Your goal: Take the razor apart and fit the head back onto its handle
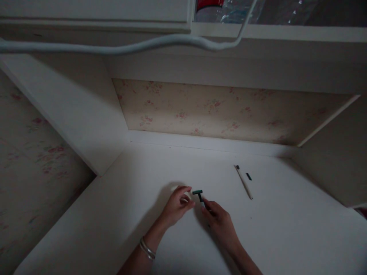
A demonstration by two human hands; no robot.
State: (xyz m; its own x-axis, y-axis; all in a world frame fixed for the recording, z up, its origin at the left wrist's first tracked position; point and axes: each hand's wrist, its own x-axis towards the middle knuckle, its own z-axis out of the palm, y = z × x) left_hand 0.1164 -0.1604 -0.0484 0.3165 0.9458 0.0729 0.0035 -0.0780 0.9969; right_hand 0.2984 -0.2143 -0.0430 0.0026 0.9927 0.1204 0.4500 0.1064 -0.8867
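Observation:
My right hand (219,219) is closed around the handle of a razor (198,193), whose dark green head points up and to the left. Just left of that head is my left hand (178,204), its thumb and fingers apart with a gap between them and nothing in it that I can see. Silver bangles (147,249) circle the left wrist. On the white desk top (137,172), to the right of the hands, lie a slim pale stick (244,182) with a dark end and a small dark green piece (249,176).
A white cable or tube (172,40) runs across the front of the shelf overhead. Behind the desk is flowered wallpaper (212,109), with white side panels (77,103) left and right. A red item and clear plastic bags (237,13) sit on the upper shelf.

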